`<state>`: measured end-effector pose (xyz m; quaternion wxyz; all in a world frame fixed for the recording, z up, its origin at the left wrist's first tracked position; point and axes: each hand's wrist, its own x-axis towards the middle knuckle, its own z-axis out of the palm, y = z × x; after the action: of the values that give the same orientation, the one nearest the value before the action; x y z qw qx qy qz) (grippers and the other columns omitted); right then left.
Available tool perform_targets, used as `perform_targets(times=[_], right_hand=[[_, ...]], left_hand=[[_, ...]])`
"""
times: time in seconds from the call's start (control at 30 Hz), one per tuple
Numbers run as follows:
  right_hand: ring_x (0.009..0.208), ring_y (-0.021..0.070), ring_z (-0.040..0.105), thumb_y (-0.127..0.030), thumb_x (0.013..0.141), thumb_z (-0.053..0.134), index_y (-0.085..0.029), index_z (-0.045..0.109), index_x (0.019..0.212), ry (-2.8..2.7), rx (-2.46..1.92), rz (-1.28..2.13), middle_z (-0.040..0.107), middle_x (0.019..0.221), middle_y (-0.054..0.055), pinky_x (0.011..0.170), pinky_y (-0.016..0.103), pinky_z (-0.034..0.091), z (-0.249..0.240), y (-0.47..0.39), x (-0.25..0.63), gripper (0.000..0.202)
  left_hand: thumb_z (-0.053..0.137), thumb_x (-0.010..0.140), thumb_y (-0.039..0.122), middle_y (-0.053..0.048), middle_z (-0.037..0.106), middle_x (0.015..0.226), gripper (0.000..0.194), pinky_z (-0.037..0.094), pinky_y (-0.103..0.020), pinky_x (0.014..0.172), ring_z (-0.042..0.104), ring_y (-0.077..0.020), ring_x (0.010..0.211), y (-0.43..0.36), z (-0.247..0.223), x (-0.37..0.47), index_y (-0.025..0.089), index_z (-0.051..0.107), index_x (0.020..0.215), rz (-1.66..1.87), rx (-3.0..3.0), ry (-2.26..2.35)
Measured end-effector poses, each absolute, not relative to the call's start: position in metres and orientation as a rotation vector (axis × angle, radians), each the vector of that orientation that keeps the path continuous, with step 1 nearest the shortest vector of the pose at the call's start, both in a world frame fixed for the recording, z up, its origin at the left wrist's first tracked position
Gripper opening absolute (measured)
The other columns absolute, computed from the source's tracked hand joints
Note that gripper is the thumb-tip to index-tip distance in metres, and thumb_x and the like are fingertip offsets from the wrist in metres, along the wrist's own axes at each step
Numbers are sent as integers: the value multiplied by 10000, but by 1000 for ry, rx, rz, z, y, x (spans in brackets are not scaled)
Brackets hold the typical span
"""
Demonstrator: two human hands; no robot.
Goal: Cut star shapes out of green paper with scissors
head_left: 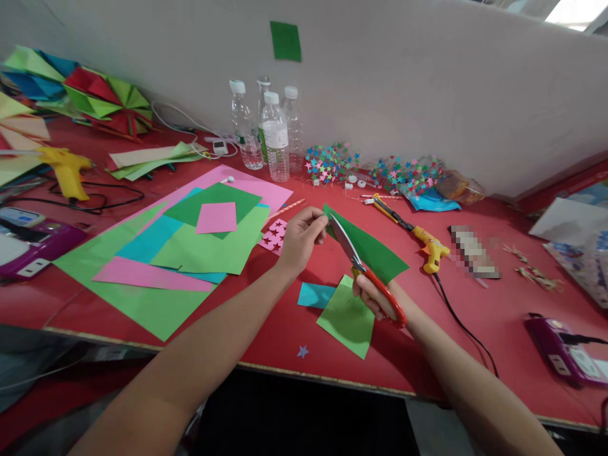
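Red table (266, 335) against a pale wall (403, 82); bottle label (275, 135) apparently illegible. Right hand (372, 296) grips scissors (354, 253); left hand (306, 231) pinches the dark green sheet (368, 244) beside the blades.

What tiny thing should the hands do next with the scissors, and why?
I'd slide the left hand slightly away from the scissors before any snip. Its fingers are at the dark green sheet's corner, right beside the blade tips.
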<state>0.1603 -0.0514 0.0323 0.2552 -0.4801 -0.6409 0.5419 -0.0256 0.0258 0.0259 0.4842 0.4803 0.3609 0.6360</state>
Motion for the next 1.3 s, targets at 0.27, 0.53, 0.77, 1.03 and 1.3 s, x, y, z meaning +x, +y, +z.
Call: perform_targets(times=[0.27, 0.53, 0.77, 1.03, 1.3], right_hand=[[257, 58, 301, -770, 803, 448, -203, 497, 656, -1693, -1378, 1509, 346, 302, -89, 337, 211, 294, 27, -49, 163, 587], [251, 54, 306, -750, 792, 492, -202, 495, 650, -1680, -1417, 1510, 355, 300, -90, 323, 199, 275, 31, -48, 164, 566], [243, 53, 297, -743, 786, 505, -206, 485, 634, -1655, -1440, 1529, 342, 294, -91, 312, 194, 255, 32, -48, 164, 558], [243, 60, 295, -719, 831, 464, -213, 485, 657, -1679, -1405, 1529, 339, 302, -97, 309, 193, 263, 26, -50, 166, 535], [263, 59, 314, -676, 849, 472, -205, 499, 676, -1687, -1399, 1550, 363, 323, -83, 334, 199, 307, 28, -47, 167, 503]], left_hand=[[608, 776, 269, 57, 504, 502, 163, 370, -176, 447, 459, -51, 447, 27, 25, -26, 178, 561, 649, 1548, 1175, 867], [604, 785, 267, 55, 509, 506, 163, 371, -175, 449, 458, -51, 451, 28, 22, -27, 178, 565, 655, 1532, 1181, 871], [609, 774, 258, 54, 504, 494, 160, 363, -176, 446, 452, -53, 449, 29, 23, -28, 180, 565, 642, 1527, 1189, 868], [612, 775, 265, 52, 501, 484, 169, 356, -181, 446, 444, -55, 444, 29, 23, -27, 179, 567, 637, 1524, 1173, 861], [611, 773, 271, 54, 481, 491, 169, 336, -180, 439, 418, -54, 447, 30, 21, -29, 179, 562, 640, 1472, 1190, 845]])
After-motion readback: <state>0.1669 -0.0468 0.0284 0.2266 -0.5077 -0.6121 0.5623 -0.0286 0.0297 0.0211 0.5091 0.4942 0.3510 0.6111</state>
